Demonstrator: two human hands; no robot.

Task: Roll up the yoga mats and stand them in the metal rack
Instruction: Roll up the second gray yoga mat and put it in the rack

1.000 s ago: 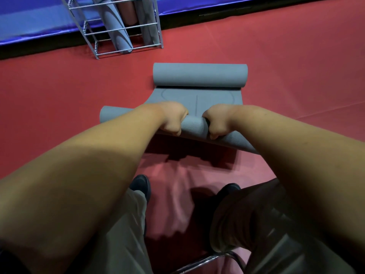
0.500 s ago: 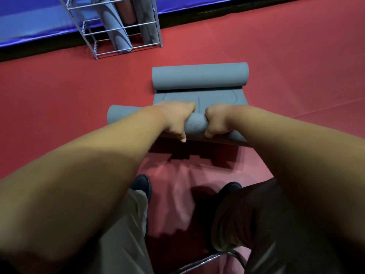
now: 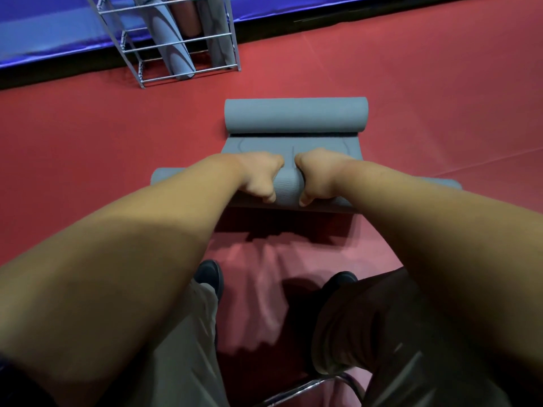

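While my left hand [image 3: 261,177] and right hand [image 3: 317,179] each clench the near roll of the mat [image 3: 289,188] at frame centre, I see faint curved lines printed on its flat part. Upper left, the rack [image 3: 129,58] holds upright rolls [image 3: 173,45].

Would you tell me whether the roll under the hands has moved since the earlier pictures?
Yes. The near roll has swung its right end forward, toward the far roll, and now lies nearly parallel to it.

Matt ribbed grey foam mat [image 3: 289,189], shiny wire metal rack [image 3: 176,42] (chromed-looking), smooth red vinyl floor [image 3: 88,136]
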